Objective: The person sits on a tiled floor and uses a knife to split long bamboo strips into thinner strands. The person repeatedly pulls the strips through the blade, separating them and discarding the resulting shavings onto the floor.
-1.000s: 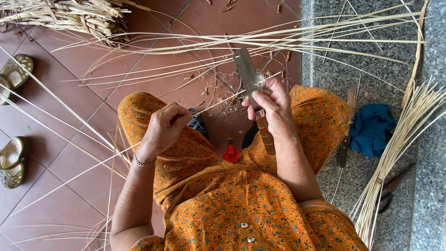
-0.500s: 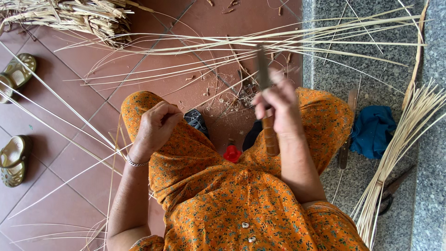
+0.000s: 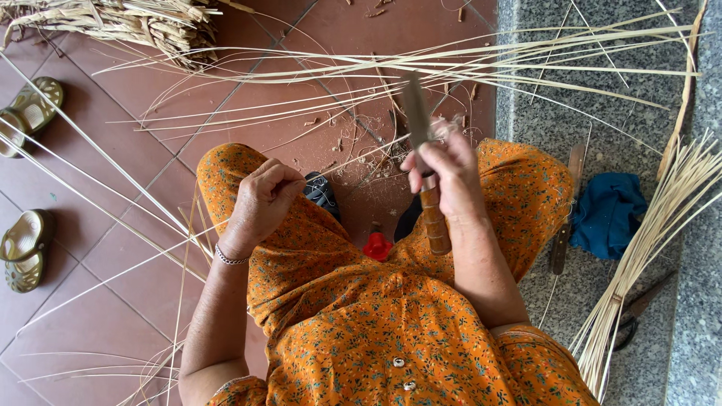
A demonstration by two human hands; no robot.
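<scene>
My right hand (image 3: 449, 177) grips a knife (image 3: 423, 158) with a brown wooden handle, its grey blade pointing away from me over the floor. A thin pale cane strip (image 3: 353, 162) runs from the blade across to my left hand (image 3: 263, 199), which pinches it above my left knee. I sit in an orange flowered dress (image 3: 391, 331). Long pale strips (image 3: 451, 64) fan out on the floor beyond the blade.
A bundle of cane strips (image 3: 647, 248) lies at the right beside a blue cloth (image 3: 605, 214) and a second knife (image 3: 565, 218). Sandals (image 3: 26, 113) sit at the left on red tiles. Dry woven material (image 3: 113, 22) is heaped at the top left. Shavings (image 3: 361, 143) litter the floor.
My right hand has turned the knife so the blade shows edge-on and has lifted slightly. My left hand has shifted a little up over the knee with the strip.
</scene>
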